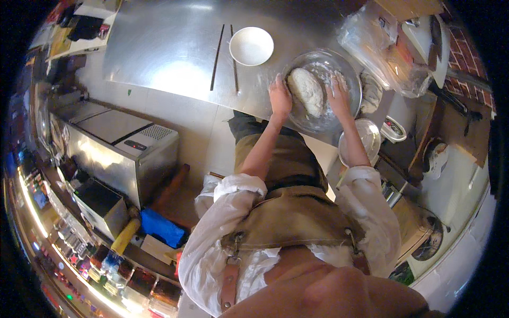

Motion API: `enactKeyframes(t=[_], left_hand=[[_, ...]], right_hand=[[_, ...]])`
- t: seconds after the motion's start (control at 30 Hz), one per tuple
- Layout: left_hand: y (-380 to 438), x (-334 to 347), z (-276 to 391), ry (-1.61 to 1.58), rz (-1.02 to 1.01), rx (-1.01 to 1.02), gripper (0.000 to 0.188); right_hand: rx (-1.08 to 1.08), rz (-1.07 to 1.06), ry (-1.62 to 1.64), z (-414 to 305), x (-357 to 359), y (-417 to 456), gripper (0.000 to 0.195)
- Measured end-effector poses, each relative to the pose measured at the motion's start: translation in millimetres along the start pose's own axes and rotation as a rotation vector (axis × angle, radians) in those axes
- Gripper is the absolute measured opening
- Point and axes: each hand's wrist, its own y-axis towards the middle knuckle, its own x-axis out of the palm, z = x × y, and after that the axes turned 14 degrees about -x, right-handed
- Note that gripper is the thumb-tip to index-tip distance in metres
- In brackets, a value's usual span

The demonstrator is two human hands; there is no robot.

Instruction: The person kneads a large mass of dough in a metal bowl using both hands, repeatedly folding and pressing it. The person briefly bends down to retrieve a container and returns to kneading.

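A lump of pale dough (306, 91), oval and dusted with flour, lies in the left half of a round metal mixing bowl (355, 101). Loose flour and smears coat the bowl's inside. My left hand (280, 98) holds the bowl's left rim, beside the dough. Inside the bowl, to the right of the dough, my right hand (338, 95) lies with floury fingers extended against the metal, apart from the lump. A white bowl (251, 46) stands on the steel table (159, 47) to the left, and two dark chopsticks (217, 57) lie near it, one partly hidden by the white bowl.
Right of the mixing bowl are a clear round container (360, 143), a small kitchen scale (393, 129) and a plastic bag (372, 51). The table's front edge runs just before my body. A steel appliance (115, 155) stands on the left, with a blue item (163, 227) below.
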Motion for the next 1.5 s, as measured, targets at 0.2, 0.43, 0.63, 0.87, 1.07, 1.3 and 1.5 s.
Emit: enactKeyframes(t=[0.2,0.43,0.63,0.87,1.07,1.3,1.5], left_hand=[[-6.6,-10.9,-7.1,-0.013,0.040,-0.088,0.046],[-10.6,-28.6,1.2,-0.070,0.069,-0.018,0.044],[-19.4,-42.0,-10.2,0.099,0.013,-0.129,0.056],[-41.2,-37.2,-13.8,0.277,-0.119,-0.175,0.054],[-37.8,-36.0,-19.4,0.260,-0.085,-0.119,0.047],[-40.1,-38.2,-15.7,0.257,-0.107,-0.129,0.038],[-42.8,-40.8,-10.0,0.238,-0.139,-0.168,0.036]], right_hand=[[0.058,-0.088,0.244,-22.3,-18.0,0.3,0.048],[-0.004,-0.251,0.114,-34.3,-20.8,5.7,0.055],[0.040,-0.501,-0.041,-88.5,-18.4,-1.6,0.088],[0.184,-0.493,-0.051,-87.9,17.1,-25.0,0.075],[0.259,-0.394,0.046,-110.7,9.6,-20.5,0.051],[-0.074,-0.361,-0.067,-26.8,-6.2,-6.0,0.037],[-0.168,-0.629,-0.123,-26.3,-37.4,19.6,0.051]])
